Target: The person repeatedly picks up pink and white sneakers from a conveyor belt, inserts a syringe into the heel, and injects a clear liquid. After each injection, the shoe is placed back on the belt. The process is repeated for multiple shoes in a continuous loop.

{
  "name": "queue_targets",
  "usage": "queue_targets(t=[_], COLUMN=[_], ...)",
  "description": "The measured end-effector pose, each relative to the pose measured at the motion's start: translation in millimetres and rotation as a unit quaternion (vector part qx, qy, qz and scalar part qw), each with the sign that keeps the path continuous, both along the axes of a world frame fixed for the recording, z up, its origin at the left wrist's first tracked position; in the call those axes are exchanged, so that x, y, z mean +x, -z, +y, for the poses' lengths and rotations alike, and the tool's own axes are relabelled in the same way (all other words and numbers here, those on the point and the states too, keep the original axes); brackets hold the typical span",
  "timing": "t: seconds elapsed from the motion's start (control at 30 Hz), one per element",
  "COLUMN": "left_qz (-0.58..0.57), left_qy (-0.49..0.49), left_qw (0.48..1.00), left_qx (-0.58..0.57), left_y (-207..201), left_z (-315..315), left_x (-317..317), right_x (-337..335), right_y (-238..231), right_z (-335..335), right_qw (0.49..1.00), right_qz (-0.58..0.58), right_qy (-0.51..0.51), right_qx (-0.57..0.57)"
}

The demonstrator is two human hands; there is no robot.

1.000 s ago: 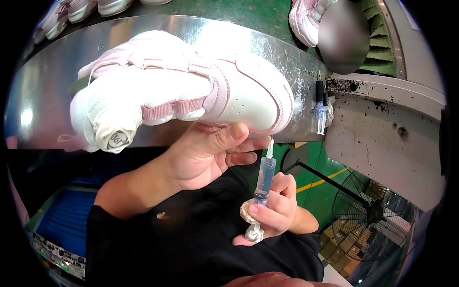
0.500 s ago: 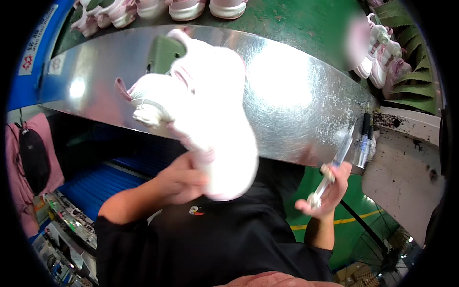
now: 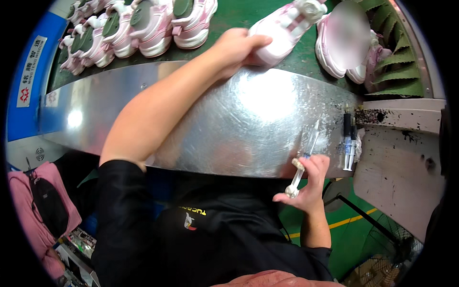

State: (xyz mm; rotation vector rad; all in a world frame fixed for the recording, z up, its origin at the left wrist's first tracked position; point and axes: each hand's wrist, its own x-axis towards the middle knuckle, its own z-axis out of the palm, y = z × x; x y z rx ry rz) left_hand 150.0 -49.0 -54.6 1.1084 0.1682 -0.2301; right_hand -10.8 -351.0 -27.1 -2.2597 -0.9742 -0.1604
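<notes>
My left arm reaches across the metal table, and my left hand (image 3: 237, 51) is closed on one end of a white and pink sneaker (image 3: 279, 43). The sneaker is over the green surface just beyond the table's far edge, its laced part pointing away to the right. Above the near right part of the table, my right hand (image 3: 313, 179) grips a clear syringe (image 3: 312, 139). The syringe tip points away from me, and its whitish plunger end lies toward my thumb.
Several pink and white sneakers (image 3: 150, 36) with green inserts stand at the far left. More sneakers (image 3: 329, 50) are at the far right, partly blurred. Two dark-topped syringes (image 3: 349, 138) lie at the right end of the metal table (image 3: 201, 129). A pink garment (image 3: 62, 198) hangs at left.
My left hand has carried the sneaker from close in front of me out to beyond the table's far edge. My right hand, still gripping the syringe, has shifted slightly left.
</notes>
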Motion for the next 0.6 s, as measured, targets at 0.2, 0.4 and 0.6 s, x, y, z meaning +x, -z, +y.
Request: queue_targets(t=[0.2,0.4,0.6], left_qz=[-0.075,-0.109,-0.233], left_qy=[0.07,-0.117,-0.174], left_qw=[0.899,0.896,0.839], left_qx=[0.426,0.414,0.459], left_y=[-3.8,-21.6,-4.1], left_z=[-15.8,36.5,99.7], left_x=[48.6,-62.0,-51.5], right_x=[-15.2,-22.3,-16.4], right_y=[-23.9,-49.6,-45.8], right_z=[-22.2,-48.1,-55.0], right_qw=[0.996,0.987,0.992], right_qz=[0.043,0.073,0.081], right_qy=[-0.044,-0.036,-0.018], right_qx=[-0.061,-0.14,-0.095])
